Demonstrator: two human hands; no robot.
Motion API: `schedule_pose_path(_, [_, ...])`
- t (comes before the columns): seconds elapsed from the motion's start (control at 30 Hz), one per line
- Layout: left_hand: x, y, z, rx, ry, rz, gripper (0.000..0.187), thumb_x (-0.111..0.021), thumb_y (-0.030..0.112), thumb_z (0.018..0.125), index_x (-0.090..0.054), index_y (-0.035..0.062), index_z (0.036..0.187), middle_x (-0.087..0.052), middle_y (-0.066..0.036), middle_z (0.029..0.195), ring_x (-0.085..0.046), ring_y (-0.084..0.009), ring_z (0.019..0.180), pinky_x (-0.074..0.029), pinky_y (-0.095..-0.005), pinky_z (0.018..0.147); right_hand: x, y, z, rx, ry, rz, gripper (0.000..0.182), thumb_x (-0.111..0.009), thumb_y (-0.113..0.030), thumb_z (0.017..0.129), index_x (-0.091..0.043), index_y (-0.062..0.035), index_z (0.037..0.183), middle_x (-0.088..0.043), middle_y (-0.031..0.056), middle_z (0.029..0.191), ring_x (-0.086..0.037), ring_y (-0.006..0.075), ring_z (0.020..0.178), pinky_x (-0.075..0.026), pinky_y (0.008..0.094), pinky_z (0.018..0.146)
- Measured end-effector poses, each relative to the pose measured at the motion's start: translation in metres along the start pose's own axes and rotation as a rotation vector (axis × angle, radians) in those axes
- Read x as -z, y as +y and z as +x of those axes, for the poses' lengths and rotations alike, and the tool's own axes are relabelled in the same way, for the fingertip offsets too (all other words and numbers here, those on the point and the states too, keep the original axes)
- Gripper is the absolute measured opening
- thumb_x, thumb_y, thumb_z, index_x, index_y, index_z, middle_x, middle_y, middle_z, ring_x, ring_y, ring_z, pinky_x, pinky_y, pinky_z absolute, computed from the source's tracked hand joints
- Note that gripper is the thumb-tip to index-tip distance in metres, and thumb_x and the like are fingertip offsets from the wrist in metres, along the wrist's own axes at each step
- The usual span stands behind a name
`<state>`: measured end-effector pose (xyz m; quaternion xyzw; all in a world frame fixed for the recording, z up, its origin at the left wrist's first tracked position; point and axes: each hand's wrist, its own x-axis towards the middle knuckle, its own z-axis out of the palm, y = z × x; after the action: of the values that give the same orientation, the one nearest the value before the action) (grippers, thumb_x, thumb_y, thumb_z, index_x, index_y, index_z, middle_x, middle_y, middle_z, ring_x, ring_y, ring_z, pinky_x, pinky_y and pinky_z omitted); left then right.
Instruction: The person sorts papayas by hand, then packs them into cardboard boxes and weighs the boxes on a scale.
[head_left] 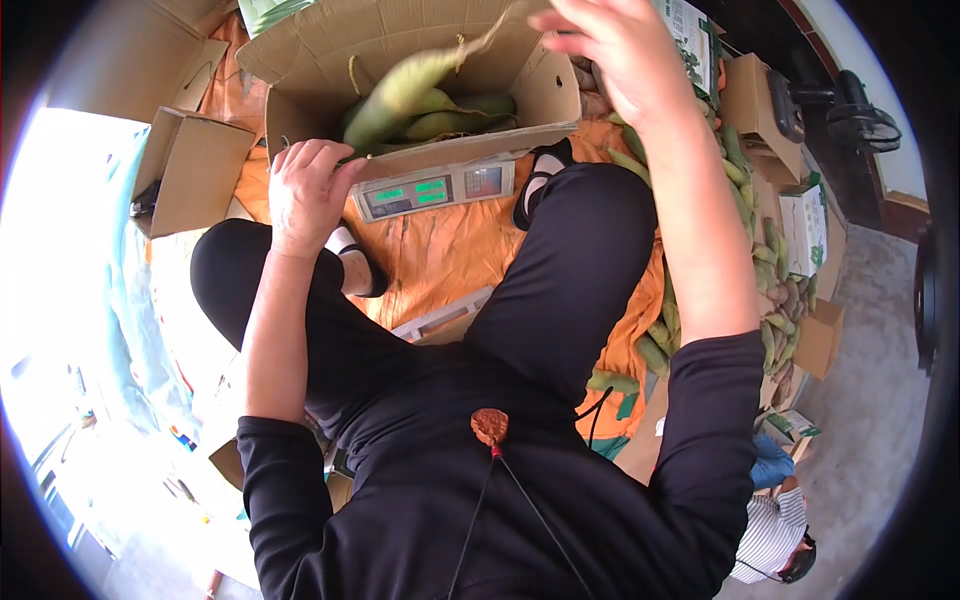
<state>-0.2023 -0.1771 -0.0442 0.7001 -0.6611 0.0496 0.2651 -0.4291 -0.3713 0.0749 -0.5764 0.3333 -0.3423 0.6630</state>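
Observation:
A large green radish [395, 100] with a long thin root slants up out of an open cardboard box [460, 150]. Other green radishes [445, 122] lie in the box below it. My left hand [310, 190] is at the box's near left corner, fingers bent over the rim close to the radish's thick end. My right hand [620, 60] is raised over the box's right side, fingers apart beside the root's tip, with nothing visible in them. Against the front of the box is a digital scale [435, 190] with lit green displays.
Heaps of green radishes [740, 180] lie on the right of the orange sheet [420, 265]. Cardboard boxes [195, 165] stand at the left and right. A fan [850, 115] is at the upper right. Another person [775, 525] in a striped top is at the lower right.

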Motion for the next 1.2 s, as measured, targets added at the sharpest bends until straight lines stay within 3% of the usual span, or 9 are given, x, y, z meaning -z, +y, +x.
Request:
schedule_pose_path(0.1, [-0.002, -0.002, 0.001, 0.004, 0.008, -0.007, 0.013, -0.070, 0.019, 0.078, -0.065, 0.0080, 0.083, -0.064, -0.005, 0.082, -0.060, -0.0254, 0.082, -0.044, -0.0379, 0.077, 0.058, 0.019, -0.021, 0.065, 0.112, -0.122, 0.023, -0.053, -0.017, 0.095, -0.059, -0.0003, 0.109, -0.062, 0.0047, 0.095, -0.056, 0.0130, 0.081, -0.045, 0.0280, 0.080])
schedule_pose_path(0.17, [-0.002, -0.001, 0.003, -0.001, 0.004, -0.024, 0.012, -0.070, 0.018, 0.078, -0.065, 0.0076, 0.083, -0.064, -0.005, 0.082, -0.060, -0.0258, 0.082, -0.044, -0.0378, 0.077, 0.121, 0.048, -0.043, 0.041, 0.155, -0.259, 0.026, -0.058, -0.018, 0.092, -0.062, -0.0071, 0.116, -0.066, 0.0039, 0.107, -0.061, 0.0115, 0.085, -0.048, 0.0231, 0.070])
schedule_pose_path(0.6, [-0.010, -0.011, -0.004, -0.060, -0.078, 0.013, 0.009, -0.063, 0.014, 0.088, -0.066, 0.0070, 0.092, -0.066, -0.006, 0.090, -0.062, -0.0255, 0.087, -0.047, -0.0361, 0.080, 0.340, 0.332, -0.403, -0.722, 0.702, -0.671, 0.019, -0.058, -0.009, 0.089, -0.063, -0.0017, 0.105, -0.066, 0.0042, 0.084, -0.062, 0.0149, 0.070, -0.050, 0.0287, 0.062])
schedule_pose_path(0.63, [-0.011, -0.013, -0.005, -0.037, -0.093, 0.034, 0.010, -0.062, 0.016, 0.089, -0.066, 0.0074, 0.092, -0.066, -0.006, 0.091, -0.061, -0.0252, 0.088, -0.046, -0.0361, 0.081, 0.369, 0.399, -0.462, -0.502, 0.250, -1.039, 0.015, -0.059, -0.013, 0.088, -0.064, -0.0066, 0.100, -0.065, 0.0028, 0.083, -0.062, 0.0156, 0.067, -0.050, 0.0283, 0.060])
schedule_pose_path(0.7, [-0.014, -0.013, -0.006, -0.023, -0.114, 0.059, 0.012, -0.060, 0.018, 0.090, -0.066, 0.0079, 0.093, -0.066, -0.006, 0.091, -0.061, -0.0249, 0.089, -0.046, -0.0362, 0.081, 0.349, 0.420, -0.498, -1.010, -0.085, -1.182, 0.013, -0.059, -0.016, 0.086, -0.065, -0.0123, 0.098, -0.067, 0.0032, 0.084, -0.063, 0.0181, 0.068, -0.050, 0.0320, 0.060])
schedule_pose_path(0.77, [-0.013, -0.013, -0.006, -0.053, -0.125, 0.108, 0.013, -0.059, 0.017, 0.092, -0.066, 0.0063, 0.095, -0.066, -0.008, 0.094, -0.062, -0.0258, 0.090, -0.048, -0.0361, 0.080, 0.289, 0.373, -0.488, -0.796, -0.599, -1.717, 0.019, -0.060, -0.017, 0.083, -0.065, -0.0133, 0.100, -0.068, 0.0053, 0.083, -0.065, 0.0260, 0.072, -0.052, 0.0382, 0.066])
schedule_pose_path(0.8, [-0.013, -0.015, -0.006, -0.059, -0.129, 0.116, 0.013, -0.059, 0.017, 0.092, -0.066, 0.0063, 0.095, -0.066, -0.008, 0.094, -0.062, -0.0258, 0.090, -0.048, -0.0361, 0.080, 0.275, 0.384, -0.498, -0.792, -0.598, -1.708, 0.019, -0.060, -0.017, 0.083, -0.065, -0.0133, 0.100, -0.068, 0.0053, 0.083, -0.065, 0.0260, 0.072, -0.052, 0.0382, 0.066])
schedule_pose_path(0.87, [-0.013, -0.017, -0.006, -0.051, -0.147, 0.105, 0.015, -0.057, 0.019, 0.092, -0.066, 0.0070, 0.095, -0.066, -0.007, 0.094, -0.060, -0.0265, 0.091, -0.046, -0.0377, 0.083, 0.254, 0.417, -0.519, -1.196, 0.276, -1.051, 0.026, -0.062, -0.018, 0.079, -0.065, -0.0116, 0.104, -0.067, 0.0091, 0.085, -0.064, 0.0324, 0.088, -0.052, 0.0416, 0.079])
schedule_pose_path(1.2, [0.015, -0.002, 0.010, -0.048, -0.247, 0.135, 0.014, -0.060, 0.016, 0.088, -0.065, 0.0046, 0.093, -0.065, -0.007, 0.094, -0.060, -0.0260, 0.094, -0.043, -0.0380, 0.086, 0.174, 0.398, -0.472, -1.133, 0.030, -1.089, 0.036, -0.069, -0.011, 0.075, -0.063, -0.0165, 0.110, -0.056, 0.0102, 0.118, -0.058, 0.0328, 0.106, -0.049, 0.0395, 0.090])
